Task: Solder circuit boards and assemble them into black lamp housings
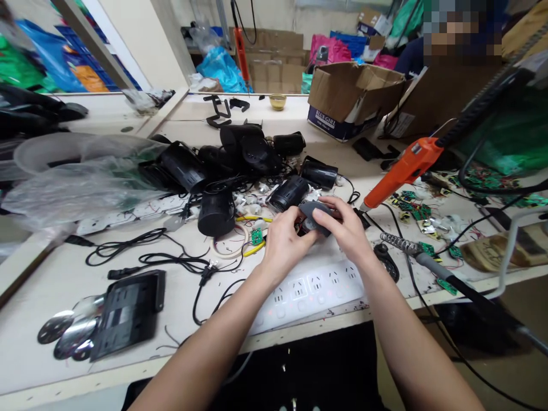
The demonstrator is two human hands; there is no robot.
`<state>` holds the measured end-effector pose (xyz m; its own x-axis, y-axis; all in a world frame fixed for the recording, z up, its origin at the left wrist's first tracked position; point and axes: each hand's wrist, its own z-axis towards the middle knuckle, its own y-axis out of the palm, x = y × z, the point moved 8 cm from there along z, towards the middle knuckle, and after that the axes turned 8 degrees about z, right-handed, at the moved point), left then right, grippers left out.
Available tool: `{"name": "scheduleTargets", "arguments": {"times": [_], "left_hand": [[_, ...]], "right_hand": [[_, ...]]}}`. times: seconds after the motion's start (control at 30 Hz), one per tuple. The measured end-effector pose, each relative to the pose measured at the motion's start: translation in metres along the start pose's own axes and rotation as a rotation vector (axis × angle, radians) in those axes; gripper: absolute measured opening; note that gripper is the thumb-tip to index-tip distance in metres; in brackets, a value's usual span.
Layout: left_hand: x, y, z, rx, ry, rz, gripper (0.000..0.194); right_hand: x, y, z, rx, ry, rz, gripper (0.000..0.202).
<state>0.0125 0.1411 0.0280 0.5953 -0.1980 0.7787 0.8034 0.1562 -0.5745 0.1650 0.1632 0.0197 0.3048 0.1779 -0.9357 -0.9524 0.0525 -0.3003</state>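
A dark grey rounded plastic part (309,212) is held between both hands above the bench. My left hand (286,238) is closed on its left side, fingers curled round the lower edge. The thumb and fingers of my right hand (347,229) grip it from the right. Its underside is mostly hidden by the fingers. Just behind it lies a black cylindrical housing (287,193), with another black housing (319,173) close by. Below my wrists, a white power strip (317,291) runs along the bench front.
An orange electric screwdriver (400,174) hangs at the right; another orange screwdriver (242,57) hangs at the back. Further right are a soldering iron (445,277) and green circuit boards (417,211). Black cables (149,257), a tape roll (229,254) and a black panel (128,314) lie left. A cardboard box (338,123) stands behind.
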Motion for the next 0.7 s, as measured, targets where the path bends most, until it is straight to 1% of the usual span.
{"name": "scheduleTargets", "arguments": {"times": [0.07, 0.17, 0.23, 0.3, 0.33, 0.4, 0.47, 0.57, 0.63, 0.7], "left_hand": [[-0.002, -0.001, -0.001, 0.025, -0.010, -0.030, 0.013], [-0.007, -0.004, -0.003, 0.043, -0.044, -0.039, 0.011], [-0.015, -0.007, -0.007, 0.046, -0.096, -0.048, 0.014], [-0.024, -0.010, -0.011, 0.043, -0.153, -0.066, 0.019], [-0.029, -0.012, -0.013, 0.037, -0.173, -0.094, 0.020], [-0.035, -0.015, -0.016, 0.032, -0.177, -0.175, 0.021], [-0.039, -0.021, -0.017, 0.044, -0.154, -0.264, 0.023], [-0.044, -0.030, -0.018, 0.063, -0.132, -0.383, 0.038], [-0.047, -0.033, -0.019, 0.040, -0.153, -0.452, 0.051], [-0.050, -0.034, -0.022, 0.006, -0.172, -0.475, 0.055]], "right_hand": [[-0.002, 0.002, -0.001, 0.007, 0.017, 0.001, 0.054], [-0.006, -0.002, 0.002, 0.031, 0.014, 0.025, 0.049], [-0.008, -0.009, 0.006, 0.064, 0.013, 0.075, 0.045], [-0.010, -0.020, 0.010, 0.127, 0.005, 0.092, 0.043], [-0.012, -0.025, 0.012, 0.167, -0.010, 0.063, 0.044], [-0.018, -0.031, 0.016, 0.250, -0.079, -0.076, 0.048], [-0.022, -0.027, 0.019, 0.295, -0.173, -0.258, 0.051], [-0.016, -0.012, 0.026, 0.307, -0.262, -0.472, 0.052], [-0.006, -0.006, 0.031, 0.301, -0.266, -0.544, 0.052], [0.002, -0.002, 0.035, 0.265, -0.264, -0.580, 0.053]]}}
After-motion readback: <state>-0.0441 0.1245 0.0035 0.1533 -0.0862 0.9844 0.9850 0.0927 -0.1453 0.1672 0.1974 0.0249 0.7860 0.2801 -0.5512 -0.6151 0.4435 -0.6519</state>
